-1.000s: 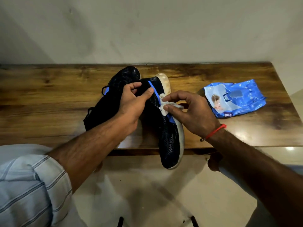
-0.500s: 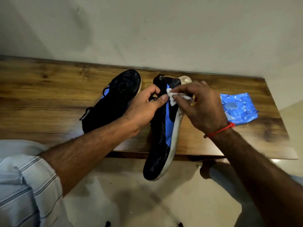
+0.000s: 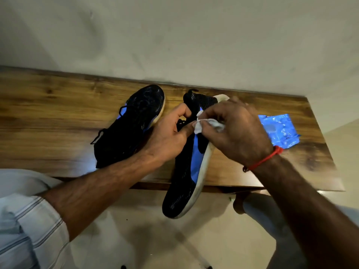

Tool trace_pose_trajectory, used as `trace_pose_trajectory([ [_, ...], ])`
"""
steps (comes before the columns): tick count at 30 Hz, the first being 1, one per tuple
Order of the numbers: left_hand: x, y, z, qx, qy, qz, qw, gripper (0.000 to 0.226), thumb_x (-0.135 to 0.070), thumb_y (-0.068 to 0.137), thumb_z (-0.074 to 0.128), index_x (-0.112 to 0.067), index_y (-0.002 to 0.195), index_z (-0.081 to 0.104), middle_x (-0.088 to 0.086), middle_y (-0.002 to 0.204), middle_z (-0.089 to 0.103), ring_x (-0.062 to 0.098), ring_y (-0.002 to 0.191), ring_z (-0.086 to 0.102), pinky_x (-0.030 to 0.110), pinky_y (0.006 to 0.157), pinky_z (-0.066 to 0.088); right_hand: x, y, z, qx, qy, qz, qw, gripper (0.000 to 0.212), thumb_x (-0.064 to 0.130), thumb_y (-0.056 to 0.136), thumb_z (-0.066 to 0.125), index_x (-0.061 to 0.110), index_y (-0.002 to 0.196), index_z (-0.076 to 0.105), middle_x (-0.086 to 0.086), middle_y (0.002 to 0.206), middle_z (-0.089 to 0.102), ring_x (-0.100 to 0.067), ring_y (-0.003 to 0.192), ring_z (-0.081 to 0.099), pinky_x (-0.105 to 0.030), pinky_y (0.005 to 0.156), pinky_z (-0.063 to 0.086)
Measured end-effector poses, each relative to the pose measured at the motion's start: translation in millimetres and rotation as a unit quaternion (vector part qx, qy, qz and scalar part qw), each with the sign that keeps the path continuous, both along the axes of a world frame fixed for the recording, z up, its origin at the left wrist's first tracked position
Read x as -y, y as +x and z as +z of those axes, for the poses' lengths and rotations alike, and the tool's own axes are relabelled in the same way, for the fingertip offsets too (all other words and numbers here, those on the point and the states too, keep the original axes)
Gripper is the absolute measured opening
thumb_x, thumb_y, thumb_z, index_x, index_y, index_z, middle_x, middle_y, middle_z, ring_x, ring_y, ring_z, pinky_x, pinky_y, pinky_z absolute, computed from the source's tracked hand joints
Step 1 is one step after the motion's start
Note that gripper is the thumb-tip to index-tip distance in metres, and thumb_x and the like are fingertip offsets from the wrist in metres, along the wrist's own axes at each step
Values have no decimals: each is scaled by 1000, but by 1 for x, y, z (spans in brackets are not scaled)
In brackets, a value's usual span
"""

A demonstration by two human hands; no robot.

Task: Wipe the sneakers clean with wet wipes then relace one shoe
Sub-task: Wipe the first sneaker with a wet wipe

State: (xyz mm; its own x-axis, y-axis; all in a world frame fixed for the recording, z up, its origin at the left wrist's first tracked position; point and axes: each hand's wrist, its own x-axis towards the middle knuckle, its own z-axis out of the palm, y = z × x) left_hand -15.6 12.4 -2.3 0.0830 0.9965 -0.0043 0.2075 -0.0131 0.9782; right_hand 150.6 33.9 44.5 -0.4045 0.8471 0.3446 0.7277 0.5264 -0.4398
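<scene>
Pinched in the right hand (image 3: 237, 131), a crumpled wet wipe (image 3: 202, 125) presses on the blue stripe of the held sneaker (image 3: 186, 171) at frame centre; the left hand (image 3: 171, 134) grips that shoe near its collar. Its toe hangs past the wooden table (image 3: 58, 113) edge, toward the lower middle. If the left grip loosens under rubbing, the shoe could probably drop to the floor. The other sneaker (image 3: 132, 125) lies left of centre, the wipes pack (image 3: 279, 131) at right.
</scene>
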Motion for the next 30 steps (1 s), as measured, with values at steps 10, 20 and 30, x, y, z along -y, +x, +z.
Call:
trace_pose_trajectory([
  [10, 5, 13, 0, -61, 86, -27, 994, 12, -20, 96, 64, -12, 97, 54, 5, 99, 61, 27, 90, 61, 53, 77, 52, -25, 13, 8, 7, 58, -86, 995, 20, 31, 86, 62, 18, 92, 75, -3, 90, 73, -30, 90, 59, -36, 81, 41],
  [20, 11, 23, 3, -84, 158, -61, 982, 16, -7, 95, 64, -4, 89, 50, 3, 91, 54, 17, 83, 53, 30, 67, 45, -34, 19, 15, 9, 42, -98, 994, 18, 29, 87, 62, 19, 93, 75, -4, 90, 73, -29, 95, 58, -30, 81, 33],
  [30, 9, 21, -1, -79, 161, -65, 982, 13, -10, 94, 64, -3, 93, 53, 4, 91, 57, 19, 87, 57, 39, 72, 51, -29, 17, 18, 21, 35, -45, 998, 19, 33, 84, 60, 20, 88, 74, -2, 86, 72, -25, 90, 58, -25, 78, 32],
])
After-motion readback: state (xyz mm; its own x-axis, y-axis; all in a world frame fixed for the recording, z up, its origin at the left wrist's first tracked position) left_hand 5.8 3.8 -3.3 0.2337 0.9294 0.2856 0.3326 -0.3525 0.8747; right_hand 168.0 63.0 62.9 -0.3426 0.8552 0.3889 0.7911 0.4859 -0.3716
